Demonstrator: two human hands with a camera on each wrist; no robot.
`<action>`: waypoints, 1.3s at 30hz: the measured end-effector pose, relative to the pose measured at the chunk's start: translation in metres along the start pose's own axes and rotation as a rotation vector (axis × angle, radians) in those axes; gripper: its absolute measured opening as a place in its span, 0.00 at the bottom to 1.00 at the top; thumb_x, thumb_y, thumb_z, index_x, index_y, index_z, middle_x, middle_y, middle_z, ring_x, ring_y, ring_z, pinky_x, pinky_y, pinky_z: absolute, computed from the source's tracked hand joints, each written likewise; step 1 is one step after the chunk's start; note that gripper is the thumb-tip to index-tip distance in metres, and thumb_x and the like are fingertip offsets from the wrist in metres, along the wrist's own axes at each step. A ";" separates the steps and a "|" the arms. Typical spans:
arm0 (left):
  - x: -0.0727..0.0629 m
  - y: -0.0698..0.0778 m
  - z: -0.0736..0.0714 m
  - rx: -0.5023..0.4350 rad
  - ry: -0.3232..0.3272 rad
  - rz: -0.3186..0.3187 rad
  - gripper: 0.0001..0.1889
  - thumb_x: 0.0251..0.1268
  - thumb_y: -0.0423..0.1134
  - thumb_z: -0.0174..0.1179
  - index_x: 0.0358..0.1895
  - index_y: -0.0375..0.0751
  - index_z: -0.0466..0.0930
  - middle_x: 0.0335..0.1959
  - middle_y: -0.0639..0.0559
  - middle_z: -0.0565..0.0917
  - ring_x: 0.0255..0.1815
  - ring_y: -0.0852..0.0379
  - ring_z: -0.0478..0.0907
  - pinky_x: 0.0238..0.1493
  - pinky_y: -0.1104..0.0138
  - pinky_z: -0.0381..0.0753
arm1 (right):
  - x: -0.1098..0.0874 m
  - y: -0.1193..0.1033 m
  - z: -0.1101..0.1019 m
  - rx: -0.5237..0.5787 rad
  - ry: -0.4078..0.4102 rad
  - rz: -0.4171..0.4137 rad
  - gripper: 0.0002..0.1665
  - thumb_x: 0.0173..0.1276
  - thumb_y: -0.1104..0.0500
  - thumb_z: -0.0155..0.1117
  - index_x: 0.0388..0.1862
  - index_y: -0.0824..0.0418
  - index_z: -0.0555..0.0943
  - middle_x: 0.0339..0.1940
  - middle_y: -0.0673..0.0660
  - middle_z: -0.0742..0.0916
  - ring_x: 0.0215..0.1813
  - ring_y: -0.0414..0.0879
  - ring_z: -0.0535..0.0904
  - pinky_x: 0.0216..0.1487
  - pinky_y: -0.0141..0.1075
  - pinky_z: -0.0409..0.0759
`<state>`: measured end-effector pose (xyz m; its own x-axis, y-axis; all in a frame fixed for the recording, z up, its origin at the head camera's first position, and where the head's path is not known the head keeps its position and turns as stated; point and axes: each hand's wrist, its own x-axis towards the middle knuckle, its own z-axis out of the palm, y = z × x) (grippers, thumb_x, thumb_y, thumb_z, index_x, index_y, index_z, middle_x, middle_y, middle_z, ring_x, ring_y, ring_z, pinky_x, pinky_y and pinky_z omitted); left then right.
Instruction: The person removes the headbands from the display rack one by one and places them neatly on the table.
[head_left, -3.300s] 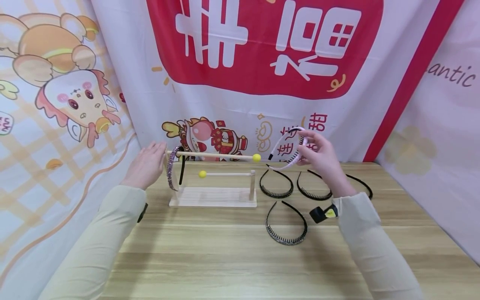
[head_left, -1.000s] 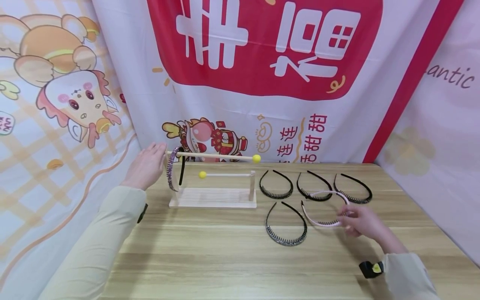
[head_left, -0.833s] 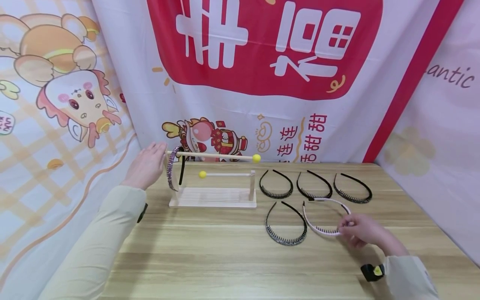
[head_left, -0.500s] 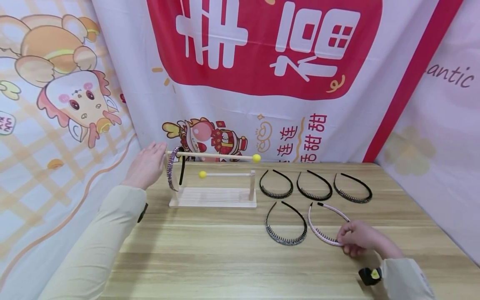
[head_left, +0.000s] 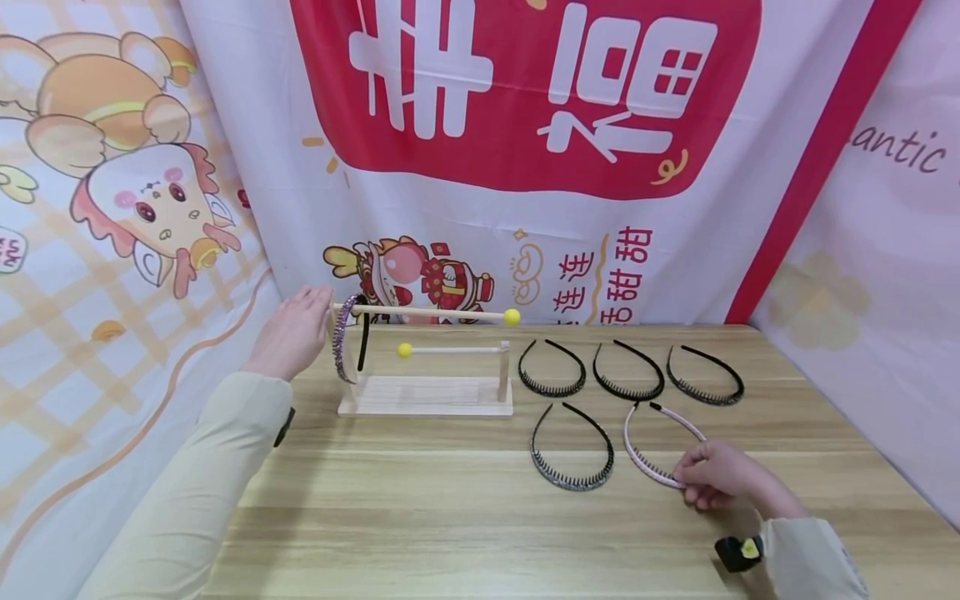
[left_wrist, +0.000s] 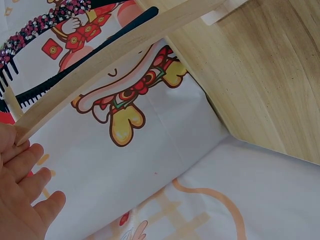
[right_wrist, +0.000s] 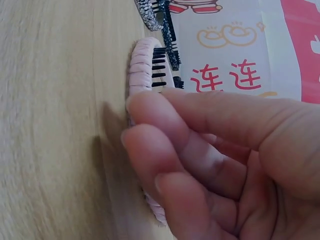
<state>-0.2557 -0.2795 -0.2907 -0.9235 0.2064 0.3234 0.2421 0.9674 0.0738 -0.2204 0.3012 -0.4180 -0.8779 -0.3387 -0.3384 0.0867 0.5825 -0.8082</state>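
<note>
My right hand (head_left: 720, 475) pinches the front right of a pale pink, ribbon-wrapped headband (head_left: 642, 462) with black comb teeth, lying on the wooden table. In the right wrist view the fingers (right_wrist: 157, 150) cover the middle of its band. My left hand (head_left: 294, 332) touches the top left end of a pale wooden stand (head_left: 427, 407), its fingers (left_wrist: 35, 185) fairly straight at the upright's tip in the left wrist view. On the stand's upper rod hangs a purple sequined headband (head_left: 341, 342), close to the left hand.
Several dark toothed headbands lie on the table: a glittery grey one (head_left: 572, 482) left of the pink one, and a back row with a left (head_left: 553, 390), a middle (head_left: 628, 395) and a right one (head_left: 708, 398). Yellow balls tip the upper rod (head_left: 512, 317) and lower rod (head_left: 405, 350).
My right hand has brought the pink headband from beside the upper rod down to the table, then slid it slightly right beside the grey one. My left hand stays at the stand.
</note>
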 end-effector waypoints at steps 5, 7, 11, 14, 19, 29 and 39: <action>0.001 -0.001 0.001 0.001 -0.002 -0.002 0.24 0.73 0.35 0.37 0.67 0.24 0.51 0.65 0.27 0.57 0.67 0.31 0.49 0.67 0.45 0.45 | 0.001 -0.003 -0.001 -0.005 -0.010 -0.018 0.10 0.64 0.61 0.59 0.37 0.69 0.80 0.20 0.57 0.83 0.19 0.43 0.78 0.20 0.31 0.78; 0.001 -0.001 0.001 0.002 0.000 -0.004 0.24 0.73 0.35 0.37 0.67 0.24 0.51 0.65 0.28 0.57 0.67 0.32 0.49 0.67 0.45 0.45 | 0.001 -0.004 -0.001 -0.011 -0.015 -0.034 0.11 0.64 0.61 0.59 0.39 0.69 0.80 0.20 0.57 0.83 0.19 0.44 0.79 0.20 0.32 0.78; 0.001 0.000 0.000 0.003 0.004 -0.004 0.24 0.73 0.35 0.37 0.67 0.24 0.51 0.65 0.28 0.57 0.67 0.32 0.49 0.67 0.45 0.45 | 0.001 -0.008 -0.002 -0.010 -0.017 -0.052 0.15 0.64 0.59 0.60 0.43 0.70 0.78 0.21 0.58 0.83 0.20 0.44 0.79 0.20 0.33 0.79; 0.000 0.000 -0.001 0.000 0.004 -0.006 0.24 0.73 0.35 0.37 0.67 0.24 0.51 0.65 0.28 0.57 0.67 0.32 0.49 0.67 0.45 0.45 | 0.003 -0.012 -0.003 -0.012 -0.011 -0.073 0.18 0.64 0.58 0.61 0.46 0.72 0.76 0.23 0.58 0.83 0.21 0.45 0.79 0.20 0.34 0.80; 0.000 0.000 0.000 -0.002 -0.004 -0.006 0.25 0.73 0.35 0.37 0.67 0.24 0.51 0.65 0.28 0.57 0.67 0.32 0.48 0.67 0.45 0.44 | 0.010 -0.026 -0.007 -0.012 0.007 -0.134 0.22 0.65 0.58 0.58 0.51 0.75 0.73 0.27 0.59 0.83 0.23 0.50 0.79 0.23 0.38 0.81; 0.000 -0.001 0.000 -0.003 -0.006 -0.004 0.24 0.73 0.35 0.37 0.67 0.24 0.51 0.65 0.27 0.57 0.67 0.31 0.49 0.67 0.46 0.45 | 0.031 -0.091 -0.010 -0.050 0.072 -0.183 0.22 0.65 0.57 0.60 0.52 0.70 0.74 0.31 0.60 0.84 0.27 0.53 0.80 0.30 0.46 0.83; 0.000 -0.003 0.002 -0.010 0.007 0.003 0.25 0.74 0.36 0.36 0.67 0.25 0.51 0.65 0.28 0.57 0.67 0.32 0.49 0.67 0.46 0.44 | 0.056 -0.161 0.004 -0.146 0.076 -0.241 0.18 0.64 0.59 0.60 0.50 0.67 0.76 0.29 0.58 0.83 0.26 0.51 0.80 0.29 0.42 0.83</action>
<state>-0.2574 -0.2818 -0.2928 -0.9208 0.2079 0.3301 0.2475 0.9654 0.0825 -0.2814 0.1854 -0.3083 -0.8983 -0.4271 -0.1031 -0.1929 0.5941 -0.7809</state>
